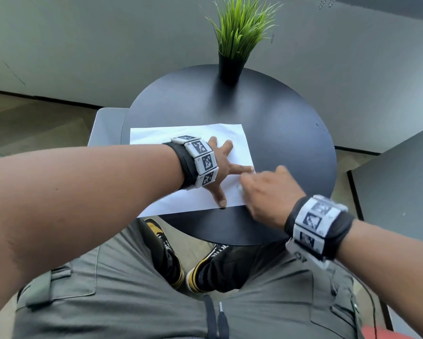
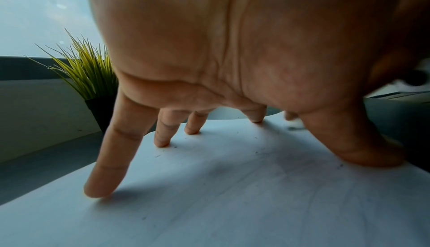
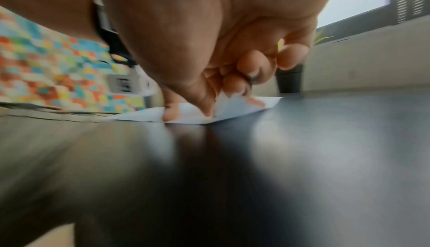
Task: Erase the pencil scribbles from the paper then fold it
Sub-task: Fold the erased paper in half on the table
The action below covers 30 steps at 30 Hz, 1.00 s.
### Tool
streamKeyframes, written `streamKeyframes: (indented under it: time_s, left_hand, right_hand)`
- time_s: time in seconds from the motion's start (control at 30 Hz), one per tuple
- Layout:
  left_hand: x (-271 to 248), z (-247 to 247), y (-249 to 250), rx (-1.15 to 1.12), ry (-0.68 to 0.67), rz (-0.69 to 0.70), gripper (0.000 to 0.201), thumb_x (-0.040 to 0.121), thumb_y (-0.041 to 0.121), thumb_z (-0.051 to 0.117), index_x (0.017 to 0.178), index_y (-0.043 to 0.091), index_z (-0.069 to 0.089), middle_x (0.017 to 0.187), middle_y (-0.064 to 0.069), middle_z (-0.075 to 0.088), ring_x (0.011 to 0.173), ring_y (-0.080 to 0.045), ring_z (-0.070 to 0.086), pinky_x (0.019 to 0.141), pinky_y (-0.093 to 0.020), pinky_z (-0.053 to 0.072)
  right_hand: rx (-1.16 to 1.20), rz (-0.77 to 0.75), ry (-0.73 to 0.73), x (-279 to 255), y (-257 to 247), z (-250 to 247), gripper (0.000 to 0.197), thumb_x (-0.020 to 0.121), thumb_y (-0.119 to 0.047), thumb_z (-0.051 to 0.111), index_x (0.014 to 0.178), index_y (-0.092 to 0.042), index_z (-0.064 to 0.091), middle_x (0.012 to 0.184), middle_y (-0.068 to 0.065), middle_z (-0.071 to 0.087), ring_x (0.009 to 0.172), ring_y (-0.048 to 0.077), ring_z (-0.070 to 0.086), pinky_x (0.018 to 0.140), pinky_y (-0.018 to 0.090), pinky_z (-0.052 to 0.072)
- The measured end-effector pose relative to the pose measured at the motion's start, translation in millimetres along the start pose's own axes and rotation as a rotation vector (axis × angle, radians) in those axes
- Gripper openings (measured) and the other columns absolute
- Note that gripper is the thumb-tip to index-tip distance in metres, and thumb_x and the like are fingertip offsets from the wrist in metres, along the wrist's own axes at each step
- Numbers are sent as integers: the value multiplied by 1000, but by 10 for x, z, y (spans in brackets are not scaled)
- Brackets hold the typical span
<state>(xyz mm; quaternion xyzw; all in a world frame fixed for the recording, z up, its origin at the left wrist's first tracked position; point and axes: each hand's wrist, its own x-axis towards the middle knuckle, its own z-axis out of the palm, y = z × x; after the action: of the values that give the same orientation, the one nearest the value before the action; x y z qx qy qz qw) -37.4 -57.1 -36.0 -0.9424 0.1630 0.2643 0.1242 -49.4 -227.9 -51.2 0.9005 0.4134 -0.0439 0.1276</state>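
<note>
Erasing underway — left hand [image 1: 220, 165] spread flat pinning the paper [image 1: 171, 133], right hand [image 1: 266, 192] pinching an eraser [image 1: 239, 188] — folding comes next.

- No words or brands can be read anywhere.
- The wristband tiles [image 1: 204, 159] on the left wrist bear black-and-white square codes; small digits beside them are illegible.

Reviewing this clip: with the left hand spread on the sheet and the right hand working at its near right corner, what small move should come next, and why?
Probably another short rubbing stroke: the right hand pinches a white eraser on the paper, faint marks remain, and the left hand pins it flat.
</note>
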Motion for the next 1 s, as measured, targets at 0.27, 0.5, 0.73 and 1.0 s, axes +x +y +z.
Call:
streamKeyframes:
  time_s: [0.27, 0.5, 0.73, 1.0]
  left_hand:
    - [28, 7, 27, -35, 24, -21, 112, 64, 90, 64, 150, 64, -2, 154, -18, 18, 133, -52, 30, 77, -52, 42]
    - [-15, -1, 93, -123, 7, -105, 124, 55, 94, 65, 152, 62, -3, 151, -18, 21, 129, -56, 34, 97, -59, 45]
    - [-78, 103, 147, -177, 19, -188, 128, 52, 98, 60, 155, 55, -3, 156, -24, 12, 123, -61, 39, 99, -62, 45]
    - [-26, 41, 155, -206, -28, -221, 139, 45, 100, 60, 156, 52, -8, 164, -26, -11, 127, -64, 39, 102, -65, 43]
  right_hand:
    - [53, 115, 41, 30, 88, -20, 10, 93, -30, 36, 85, -23, 35, 76, -3, 62, 64, 26, 60, 66, 38, 30]
    - [93, 219, -27, -16, 161, -7, 12, 94, -31, 34, 87, -22, 35, 72, -4, 57, 62, 25, 50, 67, 38, 29]
    - [144, 156, -56, -160, -172, -12, 16, 96, -32, 36, 87, -21, 29, 72, 0, 58, 64, 30, 52, 63, 37, 30]
    - [126, 118, -72, -181, -154, 26, 13, 95, -27, 34, 84, -22, 29, 66, -4, 48, 59, 29, 44, 62, 37, 27]
